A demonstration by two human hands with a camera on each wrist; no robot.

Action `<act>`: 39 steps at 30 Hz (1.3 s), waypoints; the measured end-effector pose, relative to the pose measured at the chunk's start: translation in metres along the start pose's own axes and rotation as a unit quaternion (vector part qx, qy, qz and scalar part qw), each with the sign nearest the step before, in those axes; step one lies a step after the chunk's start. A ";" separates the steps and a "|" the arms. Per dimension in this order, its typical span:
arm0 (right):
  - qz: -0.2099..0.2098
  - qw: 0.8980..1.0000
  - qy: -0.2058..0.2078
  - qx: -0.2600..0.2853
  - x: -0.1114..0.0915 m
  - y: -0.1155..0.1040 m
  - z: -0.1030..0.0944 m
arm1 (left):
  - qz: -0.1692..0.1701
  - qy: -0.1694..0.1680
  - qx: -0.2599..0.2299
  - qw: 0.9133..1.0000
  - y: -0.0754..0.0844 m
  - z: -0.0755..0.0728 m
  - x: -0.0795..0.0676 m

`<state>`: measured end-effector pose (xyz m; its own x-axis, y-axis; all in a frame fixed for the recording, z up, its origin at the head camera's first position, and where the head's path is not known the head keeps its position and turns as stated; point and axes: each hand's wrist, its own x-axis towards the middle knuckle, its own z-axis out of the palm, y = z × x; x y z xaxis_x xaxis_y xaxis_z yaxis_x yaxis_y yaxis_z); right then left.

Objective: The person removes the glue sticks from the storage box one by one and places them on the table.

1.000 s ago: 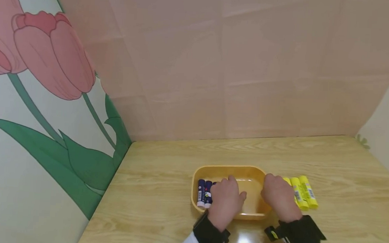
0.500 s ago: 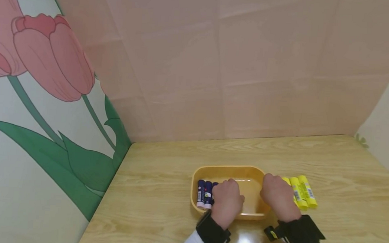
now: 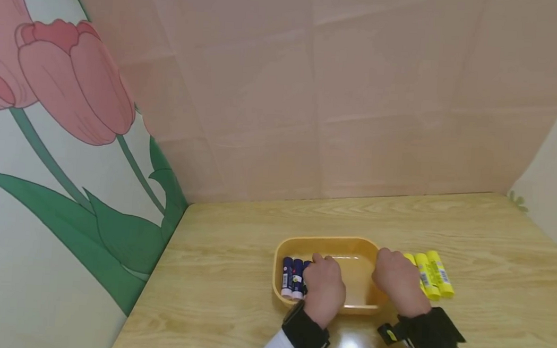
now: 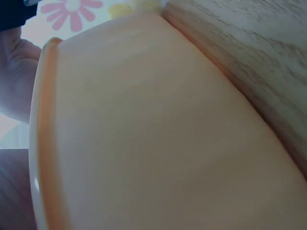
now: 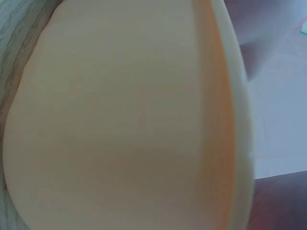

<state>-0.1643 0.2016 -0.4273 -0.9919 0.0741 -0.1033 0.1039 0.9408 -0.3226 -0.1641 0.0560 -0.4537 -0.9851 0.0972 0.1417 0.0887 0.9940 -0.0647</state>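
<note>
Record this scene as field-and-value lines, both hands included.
Container: yellow-orange rounded-rectangular plastic tray
Inside: dark-blue cylindrical tubes with pale ends, at left end
Outside: bright-yellow cylindrical tubes, right of tray
Left hand: over tray, beside blue tubes; grip unclear
Right hand: at tray's right edge; grip unclear
Surface: pale wood-grain table

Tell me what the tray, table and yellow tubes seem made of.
Tray: probably smooth, glossy plastic, given the white highlight inside and rounded rim.
Table: wood or wood-look laminate, shiny, showing grain and glare.
Yellow tubes: likely smooth plastic, judging by their bright, even colour; too small to be sure.
</note>
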 end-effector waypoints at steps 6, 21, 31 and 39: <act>-0.003 1.000 0.012 -0.005 0.000 0.001 0.002 | -0.009 0.037 0.028 0.999 -0.002 0.001 -0.002; -0.001 1.000 0.006 0.002 -0.001 0.001 0.003 | 0.003 -0.023 0.008 1.000 -0.003 0.004 0.004; -0.005 1.000 0.009 0.001 0.000 0.003 0.005 | 0.020 -0.010 0.018 1.000 -0.003 0.013 0.009; -0.002 1.000 0.009 -0.001 0.000 0.003 0.004 | 0.054 0.026 -0.008 0.998 -0.007 0.017 0.012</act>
<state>-0.1636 0.2027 -0.4320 -0.9933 0.0769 -0.0859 0.1007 0.9415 -0.3215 -0.1786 0.0489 -0.4681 -0.9607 0.2062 0.1860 0.1972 0.9781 -0.0657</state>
